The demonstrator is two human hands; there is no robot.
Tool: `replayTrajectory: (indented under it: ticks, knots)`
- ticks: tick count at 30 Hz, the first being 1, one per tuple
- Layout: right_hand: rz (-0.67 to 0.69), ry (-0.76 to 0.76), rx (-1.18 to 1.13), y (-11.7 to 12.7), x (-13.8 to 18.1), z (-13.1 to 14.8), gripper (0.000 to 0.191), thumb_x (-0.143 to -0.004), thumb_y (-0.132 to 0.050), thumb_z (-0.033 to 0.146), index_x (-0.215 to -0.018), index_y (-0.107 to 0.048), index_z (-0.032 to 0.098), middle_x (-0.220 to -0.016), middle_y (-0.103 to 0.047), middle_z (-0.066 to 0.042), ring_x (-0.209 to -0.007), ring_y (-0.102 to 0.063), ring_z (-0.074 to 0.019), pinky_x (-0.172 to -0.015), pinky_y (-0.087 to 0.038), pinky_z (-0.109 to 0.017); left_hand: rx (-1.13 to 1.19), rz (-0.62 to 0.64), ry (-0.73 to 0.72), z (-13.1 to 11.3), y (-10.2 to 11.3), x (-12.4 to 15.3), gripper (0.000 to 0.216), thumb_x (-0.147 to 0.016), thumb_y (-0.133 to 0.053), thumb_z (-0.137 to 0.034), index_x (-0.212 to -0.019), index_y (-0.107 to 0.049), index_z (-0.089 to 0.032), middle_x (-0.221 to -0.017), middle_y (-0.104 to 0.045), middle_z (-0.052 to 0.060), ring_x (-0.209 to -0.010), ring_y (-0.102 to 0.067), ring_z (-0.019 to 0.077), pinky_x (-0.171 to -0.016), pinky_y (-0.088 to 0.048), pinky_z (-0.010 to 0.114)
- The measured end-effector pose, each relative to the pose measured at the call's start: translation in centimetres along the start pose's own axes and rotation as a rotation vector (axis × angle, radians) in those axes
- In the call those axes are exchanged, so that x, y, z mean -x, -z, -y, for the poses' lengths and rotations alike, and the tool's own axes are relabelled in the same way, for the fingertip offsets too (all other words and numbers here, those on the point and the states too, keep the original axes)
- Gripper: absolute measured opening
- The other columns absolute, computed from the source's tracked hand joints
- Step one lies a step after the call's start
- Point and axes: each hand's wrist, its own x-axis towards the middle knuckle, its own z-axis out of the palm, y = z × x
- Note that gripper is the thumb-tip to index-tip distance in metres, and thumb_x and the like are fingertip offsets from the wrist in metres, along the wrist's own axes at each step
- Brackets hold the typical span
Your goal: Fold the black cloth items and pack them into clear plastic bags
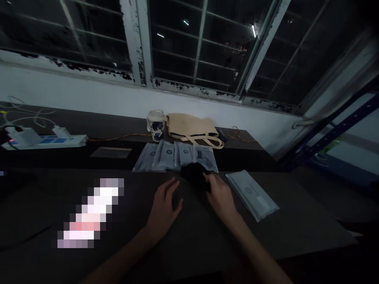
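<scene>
Your right hand pinches black cloth near the far edge of the table | left hand released | cloth likely light, limp; grip bunched margin

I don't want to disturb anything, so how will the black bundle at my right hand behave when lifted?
The black bundle has a soft, uneven outline, so it's probably floppy and may droop. It's small beside your right hand, so likely light. Its far edge seems to overlap the row of packets, so it might nudge them.
</scene>
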Motion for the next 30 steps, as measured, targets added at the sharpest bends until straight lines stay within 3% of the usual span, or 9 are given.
replayTrajectory:
  ticks: [4, 7, 11, 16, 18, 21, 24, 27, 30]
  knots:
    - [0.165, 0.237, -0.210, -4.0, 2.3, 0.6, 0.048, -0.055, -0.039, -0.007, -0.092, -0.045, 0.022, -0.109, -0.062, -0.005, -0.113, -0.054, -0.0185, -0.107, -0.031, -0.043, -0.271, 0.113, -0.207, -0.5, -0.6, 0.6, 0.058, -0.081, -0.042, -0.006, -0.137, -0.035, -0.020, -0.145, -0.036, 0.015, -0.135, -0.031, 0.0285, -0.107, -0.027, 0.053]
    - [0.239, 0.244, -0.372, -5.1, 4.2, 0.7, 0.046, -0.054, -0.037, -0.007, -0.088, -0.043, 0.022, -0.113, -0.061, -0.004, -0.119, -0.050, -0.0156, -0.111, -0.025, -0.043, -0.322, 0.247, -0.298, -0.1, -1.4, 1.1, 0.059, -0.080, -0.034, -0.002, -0.137, -0.037, -0.015, -0.143, -0.041, 0.013, -0.134, -0.034, 0.0259, -0.107, -0.031, 0.048]
    - [0.304, 0.157, -0.498, -3.0, 4.7, 0.9, 0.042, -0.060, -0.041, -0.004, -0.091, -0.047, 0.023, -0.111, -0.062, -0.001, -0.121, -0.049, -0.0152, -0.112, -0.024, -0.044, -0.321, 0.354, -0.322, 0.6, -2.1, 1.6, 0.054, -0.081, -0.031, -0.002, -0.132, -0.045, -0.014, -0.136, -0.050, 0.011, -0.128, -0.043, 0.0245, -0.103, -0.039, 0.043]
    - [0.427, 0.039, -0.698, 0.6, 4.0, -1.3, 0.040, -0.072, -0.051, 0.009, -0.109, -0.054, 0.024, -0.109, -0.065, -0.001, -0.109, -0.058, -0.0183, -0.095, -0.044, -0.039, -0.292, 0.406, -0.270, 0.7, -2.3, 1.7, 0.064, -0.077, -0.032, 0.001, -0.138, -0.039, -0.017, -0.135, -0.052, 0.009, -0.127, -0.045, 0.0231, -0.102, -0.041, 0.042]
    - [0.291, -0.101, -0.578, 1.3, 3.9, -3.7, 0.033, -0.080, -0.050, 0.017, -0.112, -0.054, 0.022, -0.108, -0.065, -0.004, -0.101, -0.062, -0.0192, -0.088, -0.047, -0.038, -0.295, 0.412, -0.271, 0.7, -2.3, 1.8, 0.068, -0.075, -0.031, 0.003, -0.139, -0.036, -0.018, -0.137, -0.050, 0.009, -0.128, -0.044, 0.0228, -0.103, -0.040, 0.041]
    - [0.026, -0.359, 0.022, 1.3, 4.4, -7.7, 0.029, -0.083, -0.054, 0.029, -0.109, -0.057, 0.015, -0.109, -0.063, -0.013, -0.104, -0.058, -0.0265, -0.089, -0.044, -0.042, -0.287, 0.406, -0.282, 0.9, -2.3, 1.9, 0.071, -0.074, -0.030, 0.004, -0.142, -0.032, -0.020, -0.139, -0.048, 0.007, -0.129, -0.042, 0.0217, -0.103, -0.040, 0.040]
    - [0.094, -0.484, 0.443, 0.9, 5.2, -10.3, 0.028, -0.088, -0.049, 0.030, -0.106, -0.059, 0.011, -0.107, -0.063, -0.018, -0.101, -0.059, -0.0292, -0.084, -0.043, -0.038, -0.269, 0.394, -0.284, 1.0, -2.4, 1.9, 0.070, -0.075, -0.029, 0.005, -0.140, -0.034, -0.020, -0.138, -0.049, 0.007, -0.127, -0.044, 0.0219, -0.102, -0.041, 0.040]
    - [0.212, -0.469, 0.513, 0.8, 5.9, -10.9, 0.026, -0.091, -0.037, 0.014, -0.101, -0.061, 0.012, -0.097, -0.066, -0.016, -0.092, -0.063, -0.0251, -0.077, -0.044, -0.032, -0.222, 0.405, -0.266, 0.9, -2.1, 1.8, 0.065, -0.077, -0.031, 0.002, -0.138, -0.038, -0.020, -0.138, -0.049, 0.008, -0.128, -0.043, 0.0226, -0.103, -0.041, 0.041]
    - [0.226, -0.442, 0.504, 1.0, 6.1, -10.6, 0.033, -0.084, -0.036, 0.001, -0.103, -0.061, 0.011, -0.098, -0.066, -0.016, -0.092, -0.063, -0.0234, -0.076, -0.043, -0.030, -0.096, 0.421, -0.212, 0.6, -1.5, 1.6, 0.066, -0.075, -0.033, 0.002, -0.138, -0.037, -0.019, -0.141, -0.046, 0.008, -0.130, -0.040, 0.0208, -0.105, -0.038, 0.041]
